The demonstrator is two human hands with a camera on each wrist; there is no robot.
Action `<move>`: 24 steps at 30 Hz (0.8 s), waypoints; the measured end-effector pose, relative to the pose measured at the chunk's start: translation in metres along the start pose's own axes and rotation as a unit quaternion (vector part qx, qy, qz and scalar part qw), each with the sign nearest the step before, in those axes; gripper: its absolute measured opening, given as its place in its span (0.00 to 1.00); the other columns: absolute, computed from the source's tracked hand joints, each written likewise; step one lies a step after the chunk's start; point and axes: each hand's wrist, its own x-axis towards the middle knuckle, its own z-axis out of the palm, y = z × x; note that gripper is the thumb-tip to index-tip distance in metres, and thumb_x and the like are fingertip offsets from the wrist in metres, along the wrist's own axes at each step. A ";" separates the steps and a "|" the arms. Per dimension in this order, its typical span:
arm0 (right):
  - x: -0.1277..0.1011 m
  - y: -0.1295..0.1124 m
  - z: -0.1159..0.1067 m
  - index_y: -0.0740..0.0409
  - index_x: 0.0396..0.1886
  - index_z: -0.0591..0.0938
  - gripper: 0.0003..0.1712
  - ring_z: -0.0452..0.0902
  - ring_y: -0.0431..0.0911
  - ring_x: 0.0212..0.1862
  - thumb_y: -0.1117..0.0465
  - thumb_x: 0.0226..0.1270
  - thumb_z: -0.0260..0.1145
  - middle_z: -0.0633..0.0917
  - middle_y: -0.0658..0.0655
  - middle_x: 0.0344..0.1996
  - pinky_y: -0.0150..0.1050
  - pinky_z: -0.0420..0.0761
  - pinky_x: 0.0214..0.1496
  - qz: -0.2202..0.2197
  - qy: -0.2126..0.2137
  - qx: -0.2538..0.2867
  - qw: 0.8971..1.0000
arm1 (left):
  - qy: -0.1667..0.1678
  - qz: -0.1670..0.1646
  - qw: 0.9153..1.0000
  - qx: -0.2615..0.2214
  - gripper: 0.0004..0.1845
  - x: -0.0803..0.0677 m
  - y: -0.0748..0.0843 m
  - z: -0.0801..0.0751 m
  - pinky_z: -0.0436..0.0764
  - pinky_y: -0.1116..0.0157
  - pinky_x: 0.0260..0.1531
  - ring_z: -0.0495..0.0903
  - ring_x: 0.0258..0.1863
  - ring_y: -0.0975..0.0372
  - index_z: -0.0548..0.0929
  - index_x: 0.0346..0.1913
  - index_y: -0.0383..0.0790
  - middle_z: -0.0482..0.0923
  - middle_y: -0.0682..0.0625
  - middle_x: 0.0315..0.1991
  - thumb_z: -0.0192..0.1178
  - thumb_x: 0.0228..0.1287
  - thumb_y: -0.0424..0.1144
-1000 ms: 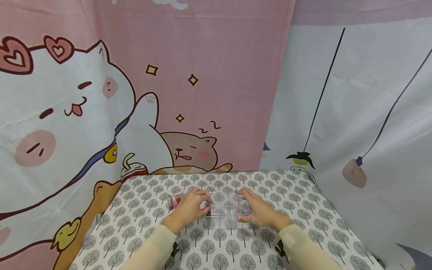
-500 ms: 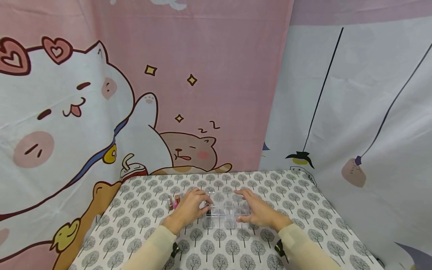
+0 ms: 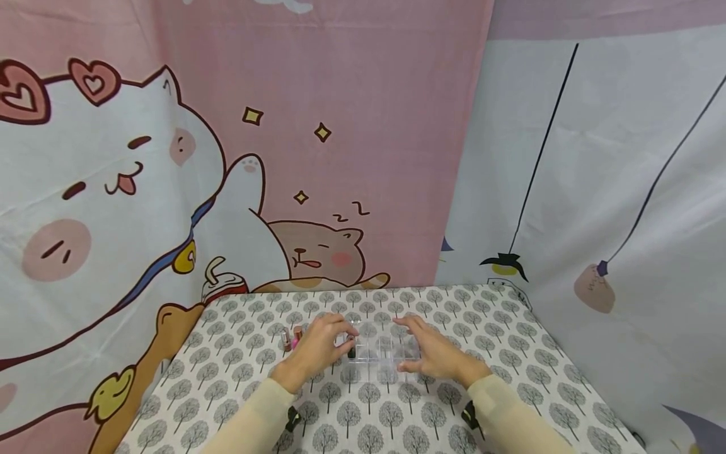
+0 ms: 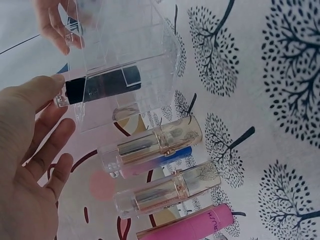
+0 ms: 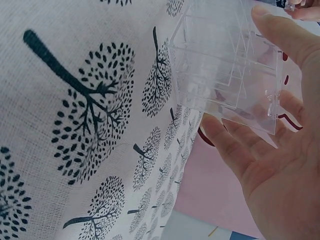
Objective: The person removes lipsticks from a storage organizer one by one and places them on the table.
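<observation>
Little has shifted: my left hand point(image 3: 315, 349) has eased the black lipstick tube point(image 4: 102, 84) into the clear plastic compartment organizer point(image 3: 381, 350), thumb on its end, fingers spread. My right hand point(image 3: 432, 353) steadies the organizer's 3 o'clock side, fingers relaxed against it. At 9 o'clock, three lipsticks, two gold-and-clear tubes point(image 4: 155, 145) and one pink, lie on the tree-patterned tabletop point(image 3: 499, 340).

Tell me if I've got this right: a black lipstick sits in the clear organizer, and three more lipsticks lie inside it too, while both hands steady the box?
Not quite. The three other lipsticks lie outside the clear organizer, on the tree-print cloth beside it, as the left wrist view shows. The black lipstick is indeed in the organizer, with the left hand and right hand at its two sides.
</observation>
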 end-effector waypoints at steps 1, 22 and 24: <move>0.000 0.000 0.000 0.42 0.95 0.62 0.62 0.77 0.66 0.83 0.43 0.70 0.86 0.69 0.59 0.91 0.75 0.79 0.85 0.002 -0.001 0.001 1.000 | 0.001 -0.001 1.000 -0.007 0.11 0.000 0.000 -0.001 0.95 0.56 0.63 0.93 0.51 0.61 0.96 0.55 0.48 0.95 0.56 0.49 0.82 0.75 0.43; 0.001 0.001 0.000 0.44 0.95 0.62 0.61 0.77 0.68 0.83 0.44 0.70 0.86 0.68 0.61 0.91 0.78 0.79 0.84 -0.001 -0.002 0.012 1.000 | 0.049 0.016 0.992 -0.116 0.13 -0.003 -0.007 -0.012 0.99 0.58 0.55 0.95 0.48 0.58 0.93 0.53 0.42 0.94 0.50 0.49 0.83 0.70 0.32; 0.001 0.002 0.000 0.44 0.95 0.62 0.61 0.77 0.68 0.83 0.44 0.70 0.86 0.68 0.61 0.91 0.78 0.79 0.83 -0.003 -0.001 0.011 1.000 | 0.063 0.027 0.991 -0.113 0.13 -0.003 -0.007 -0.013 0.98 0.61 0.54 0.96 0.47 0.58 0.93 0.52 0.41 0.94 0.50 0.49 0.83 0.69 0.32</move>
